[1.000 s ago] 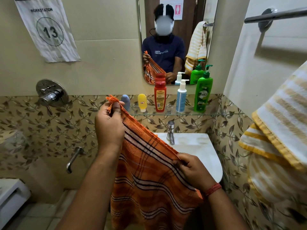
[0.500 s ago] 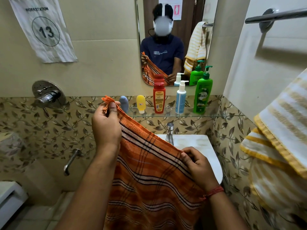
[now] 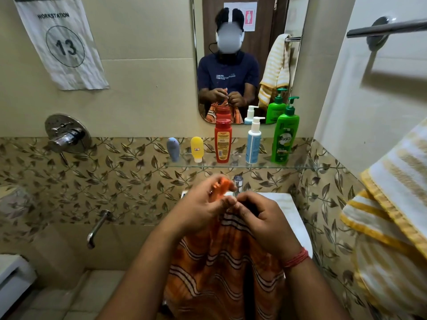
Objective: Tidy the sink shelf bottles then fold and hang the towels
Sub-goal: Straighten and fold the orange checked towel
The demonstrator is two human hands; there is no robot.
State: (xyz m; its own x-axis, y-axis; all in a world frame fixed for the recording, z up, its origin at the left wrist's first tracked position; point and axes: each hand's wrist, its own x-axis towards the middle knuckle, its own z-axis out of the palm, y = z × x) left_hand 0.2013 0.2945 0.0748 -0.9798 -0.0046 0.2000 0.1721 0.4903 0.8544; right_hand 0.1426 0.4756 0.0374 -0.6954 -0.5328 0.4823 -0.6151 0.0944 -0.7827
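Above the sink (image 3: 291,204), the left hand (image 3: 198,209) and right hand (image 3: 263,218) pinch the orange towel (image 3: 221,273) corners together with curled fingers (image 3: 227,200), so a loose pinch could drop 1 corner and undo the fold.

Bottles (image 3: 223,140) crowd glass shelf (image 3: 298,166); towel bar (image 3: 388,28) free above striped towel (image 3: 397,188).

Bathroom; sink (image 3: 290,205), mirror (image 3: 249,24), towel bar (image 3: 388,28)

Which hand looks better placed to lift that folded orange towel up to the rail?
Probably the right hand. The towel rail is high on the right wall, on its side. Both it and the left hand pinch the orange towel.
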